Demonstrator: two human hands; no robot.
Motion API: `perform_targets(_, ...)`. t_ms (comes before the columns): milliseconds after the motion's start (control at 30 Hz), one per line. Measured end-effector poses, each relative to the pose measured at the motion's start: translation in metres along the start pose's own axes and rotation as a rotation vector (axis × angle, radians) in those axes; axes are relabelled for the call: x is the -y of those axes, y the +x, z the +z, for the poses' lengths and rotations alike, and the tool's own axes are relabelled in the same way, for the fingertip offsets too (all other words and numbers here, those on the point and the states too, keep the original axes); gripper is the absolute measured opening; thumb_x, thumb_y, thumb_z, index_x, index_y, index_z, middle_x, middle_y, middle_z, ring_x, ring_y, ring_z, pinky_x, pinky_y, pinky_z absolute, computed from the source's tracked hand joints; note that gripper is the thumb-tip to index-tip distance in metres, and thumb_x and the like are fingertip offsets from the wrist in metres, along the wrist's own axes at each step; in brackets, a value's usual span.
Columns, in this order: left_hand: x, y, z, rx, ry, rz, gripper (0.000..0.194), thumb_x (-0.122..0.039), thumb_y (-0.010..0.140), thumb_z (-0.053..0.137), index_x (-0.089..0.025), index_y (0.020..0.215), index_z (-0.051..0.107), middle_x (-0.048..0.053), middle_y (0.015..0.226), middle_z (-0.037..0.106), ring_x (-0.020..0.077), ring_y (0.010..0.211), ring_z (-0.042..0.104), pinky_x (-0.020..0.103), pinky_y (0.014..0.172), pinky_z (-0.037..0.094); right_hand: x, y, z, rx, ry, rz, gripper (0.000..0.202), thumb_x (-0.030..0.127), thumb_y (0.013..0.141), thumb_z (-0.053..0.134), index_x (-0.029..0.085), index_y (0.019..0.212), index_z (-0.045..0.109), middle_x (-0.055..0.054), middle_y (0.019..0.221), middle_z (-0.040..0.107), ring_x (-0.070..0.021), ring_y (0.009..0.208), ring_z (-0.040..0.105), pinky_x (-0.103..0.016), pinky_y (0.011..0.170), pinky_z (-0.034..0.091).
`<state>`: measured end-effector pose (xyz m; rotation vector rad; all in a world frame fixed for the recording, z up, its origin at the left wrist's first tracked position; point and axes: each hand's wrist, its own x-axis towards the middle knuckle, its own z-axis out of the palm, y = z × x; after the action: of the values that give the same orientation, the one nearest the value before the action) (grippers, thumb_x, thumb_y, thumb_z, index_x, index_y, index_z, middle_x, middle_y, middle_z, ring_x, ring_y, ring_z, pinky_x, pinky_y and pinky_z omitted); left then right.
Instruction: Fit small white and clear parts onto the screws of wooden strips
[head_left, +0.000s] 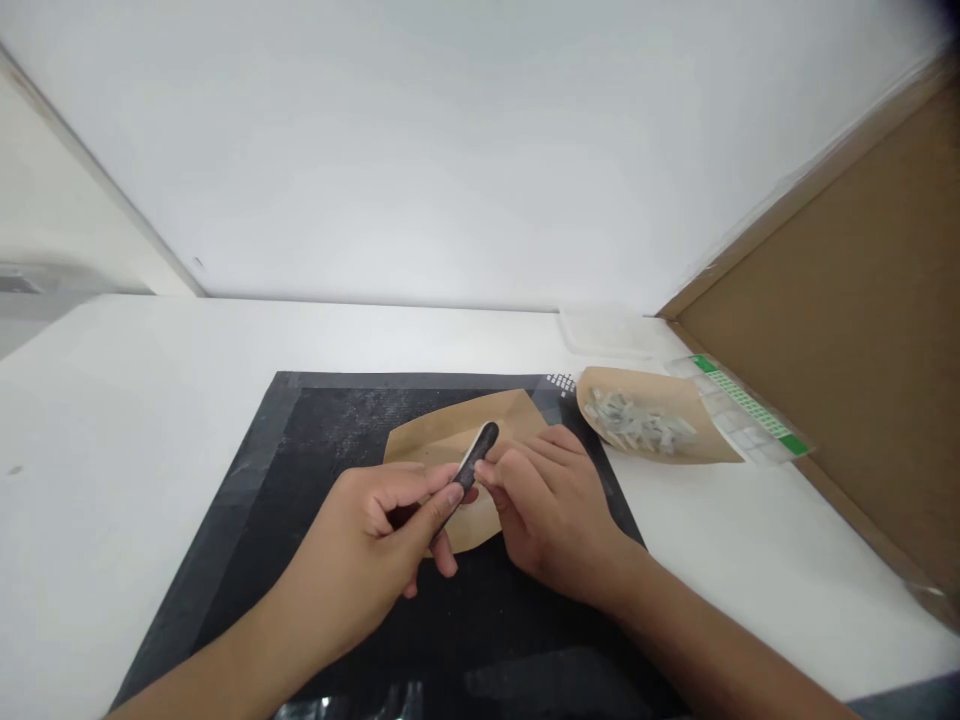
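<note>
My left hand (pixel 397 530) pinches a slim black bar with rounded ends and a pale strip along one long edge (pixel 474 462). The bar is tilted, its upper end pointing away to the right. Close against its right side is my right hand (pixel 544 505), thumb and fingertips pressed together near the bar's edge; whatever they pinch is too small or hidden to make out. Beneath both hands a brown kraft paper sheet (pixel 427 430) lies on the black mat (pixel 322 440), partly covered by the fingers.
Right of the mat, a brown paper piece (pixel 712 440) carries a heap of small translucent pieces (pixel 637 422). Beside it lies a clear plastic strip with green marks (pixel 750 405). A translucent tray (pixel 604 332) stands behind. A brown board (pixel 840 330) walls the right side; a white panel (pixel 420 150) rises at the back.
</note>
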<state>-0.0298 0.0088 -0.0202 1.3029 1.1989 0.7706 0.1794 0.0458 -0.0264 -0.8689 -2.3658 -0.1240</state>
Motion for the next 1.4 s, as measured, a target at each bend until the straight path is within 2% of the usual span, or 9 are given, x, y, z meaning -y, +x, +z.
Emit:
perform_targets(167,-0.003,0.0,-0.002,-0.045,0.14,0.132,0.037,-0.045,0.104,0.059,-0.02,0.095,0.084,0.001,0.067,0.071,0.0088,0.045,0.054,0.018,0.04,0.043,0.001,0.004,0.001,-0.148,-0.036,0.022,0.02,0.008,0.098,0.054,0.02,0.084,0.049,0.001,0.073,0.068,-0.0136,0.066,0.059,-0.035,0.07,0.029)
perform_targets(300,-0.008,0.0,-0.003,-0.106,0.226,0.263,0.042,-0.037,0.103,0.059,-0.019,0.071,0.079,0.0,0.061,0.066,0.0096,0.048,0.055,0.018,0.043,0.042,0.003,0.008,0.003,-0.03,-0.013,-0.048,0.023,0.008,0.098,0.051,0.021,0.08,0.046,0.003,0.067,0.061,-0.0135,0.061,0.053,-0.035,0.068,0.028)
perform_targets(433,-0.01,0.0,-0.004,-0.15,0.284,0.339,0.04,-0.035,0.103,0.058,-0.02,0.074,0.08,0.0,0.058,0.063,0.0117,0.051,0.057,0.02,0.047,0.044,0.004,0.01,0.003,-0.154,-0.043,0.018,0.023,0.008,0.098,0.054,0.021,0.081,0.047,0.002,0.069,0.063,-0.0135,0.064,0.055,-0.035,0.068,0.027)
perform_targets(567,-0.01,0.0,-0.006,-0.148,0.318,0.361,0.043,-0.033,0.103,0.058,-0.019,0.066,0.072,-0.002,0.058,0.061,0.0113,0.054,0.058,0.02,0.051,0.044,0.002,0.01,0.003,-0.039,0.003,-0.052,0.021,0.009,0.095,0.055,0.021,0.08,0.046,0.004,0.067,0.06,-0.0127,0.06,0.049,-0.036,0.068,0.028)
perform_targets(700,-0.011,0.0,-0.006,-0.158,0.325,0.37,0.044,-0.031,0.104,0.058,-0.019,0.062,0.065,-0.002,0.058,0.059,0.0109,0.056,0.058,0.02,0.054,0.045,-0.001,0.011,0.002,-0.139,-0.013,-0.013,0.023,0.009,0.095,0.058,0.021,0.08,0.044,0.004,0.069,0.063,-0.0123,0.062,0.054,-0.036,0.068,0.028)
perform_targets(833,-0.013,0.0,-0.005,-0.173,0.334,0.388,0.039,-0.029,0.104,0.058,-0.02,0.068,0.069,-0.002,0.062,0.063,0.0129,0.06,0.061,0.022,0.059,0.048,-0.001,0.013,0.003,-0.086,0.009,-0.045,0.022,0.008,0.093,0.056,0.021,0.081,0.044,0.004,0.068,0.063,-0.0118,0.06,0.053,-0.036,0.068,0.028)
perform_targets(933,-0.012,0.0,-0.005,-0.171,0.338,0.389,0.037,-0.029,0.104,0.058,-0.02,0.071,0.071,-0.003,0.061,0.064,0.0123,0.058,0.061,0.023,0.059,0.048,0.0,0.014,0.004,-0.182,-0.022,0.025,0.021,0.007,0.093,0.058,0.021,0.083,0.046,0.004,0.072,0.066,-0.011,0.061,0.055,-0.036,0.069,0.027)
perform_targets(1067,-0.011,0.0,-0.004,-0.177,0.339,0.393,0.037,-0.027,0.104,0.058,-0.02,0.071,0.072,-0.003,0.063,0.065,0.0116,0.059,0.062,0.022,0.059,0.048,0.001,0.015,0.002,-0.078,-0.005,-0.001,0.023,0.007,0.092,0.055,0.022,0.08,0.042,0.004,0.067,0.063,-0.012,0.06,0.054,-0.036,0.069,0.027)
perform_targets(1400,-0.013,0.0,-0.006,-0.188,0.381,0.425,0.026,-0.024,0.103,0.058,-0.021,0.083,0.074,-0.003,0.068,0.067,0.0111,0.062,0.063,0.021,0.063,0.049,0.0,0.014,0.005,-0.168,0.02,0.051,0.022,0.006,0.093,0.056,0.021,0.081,0.045,0.004,0.07,0.067,-0.0113,0.061,0.058,-0.035,0.069,0.028)
